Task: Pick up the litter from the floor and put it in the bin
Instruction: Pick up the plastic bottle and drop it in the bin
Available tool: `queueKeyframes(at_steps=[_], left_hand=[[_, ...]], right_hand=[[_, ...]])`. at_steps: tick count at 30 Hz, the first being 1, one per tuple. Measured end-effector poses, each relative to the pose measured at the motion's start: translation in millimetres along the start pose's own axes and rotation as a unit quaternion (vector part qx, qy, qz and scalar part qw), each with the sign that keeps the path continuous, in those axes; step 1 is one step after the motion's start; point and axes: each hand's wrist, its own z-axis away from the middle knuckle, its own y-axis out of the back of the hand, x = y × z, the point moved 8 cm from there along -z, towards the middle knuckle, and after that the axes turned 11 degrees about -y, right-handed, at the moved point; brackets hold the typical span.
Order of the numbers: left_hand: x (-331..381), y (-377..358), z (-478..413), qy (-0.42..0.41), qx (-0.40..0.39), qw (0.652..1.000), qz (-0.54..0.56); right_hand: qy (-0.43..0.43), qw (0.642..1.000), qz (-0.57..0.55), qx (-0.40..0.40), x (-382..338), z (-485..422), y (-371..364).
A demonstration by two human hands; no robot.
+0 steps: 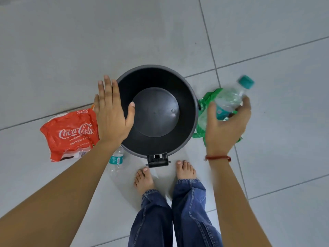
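R hand [226, 125] grips bottle [231, 98] beside empty bin [193, 97].

Open, empty bin [188, 97] mouth between wrapper [69, 134] and green bag [204, 102].

- red plastic wrapper [70, 135] on the floor: "coca-cola" in large white script across its middle, and again smaller near its top edge.
- under the large script, small white lines that seem to read "original taste" and "refreshing taste"; creases break the letters.
- a barcode sits at the wrapper's lower edge; its digits are too small to read.
- teal labels on the two bottles: print unreadable.
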Motion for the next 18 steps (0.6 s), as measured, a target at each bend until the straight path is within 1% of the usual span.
queueKeyframes(at_steps=[1,2,4,5,7,8,9,11,12,13,14,15,16,17,18], left_hand=[[0.1,0.9,0.1,0.002,0.002,1.000,0.003],[0.5,1.7,-0.1,0.005,0.003,1.000,0.007],[-0.4,2.4,-0.3,0.010,0.003,1.000,0.018],[-0.4,2.3,0.2,0.010,0.002,1.000,0.024],[-0.9,2.8,1.4,0.010,0.006,0.999,0.033],[-1.0,3.1,1.6,0.011,0.009,0.999,0.037],[-1.2,3.6,1.9,0.013,0.011,0.999,0.038],[-0.6,4.3,2.0,0.012,0.010,0.999,0.035],[-1.0,4.3,1.3,0.011,0.009,0.999,0.033],[-1.1,4.3,1.5,0.011,0.009,0.999,0.032],[-0.7,4.3,1.6,0.010,0.009,0.999,0.031],[-0.6,3.7,1.9,0.010,0.009,0.999,0.029],[-0.7,3.3,1.9,0.010,0.009,1.000,0.028],[-0.6,3.1,1.7,0.011,0.010,1.000,0.026],[-0.8,2.7,1.4,0.013,0.010,1.000,0.025]], right_hand=[[0.038,0.999,0.008,-0.034,-19.4,14.8,-3.1],[0.075,0.994,0.040,-0.068,-34.6,29.9,-9.1],[0.163,0.974,0.115,-0.105,-53.1,58.0,-23.5],[0.191,0.963,0.147,-0.119,-56.6,68.2,-31.9],[0.191,0.947,0.193,-0.169,-53.8,79.5,-51.1],[0.190,0.942,0.206,-0.182,-51.4,80.1,-56.6],[0.197,0.943,0.206,-0.172,-49.9,77.0,-57.9],[0.200,0.960,0.169,-0.101,-47.1,56.0,-48.2],[0.177,0.972,0.144,-0.058,-42.2,37.7,-41.4],[0.137,0.982,0.126,-0.032,-30.3,15.6,-37.5],[0.088,0.987,0.131,-0.025,-12.6,-6.9,-37.5],[0.028,0.985,0.163,-0.043,12.9,-26.5,-43.6],[-0.032,0.974,0.209,-0.087,41.1,-39.9,-55.0],[-0.080,0.952,0.258,-0.145,68.2,-45.7,-67.5],[-0.105,0.927,0.300,-0.200,87.8,-46.6,-80.3]])
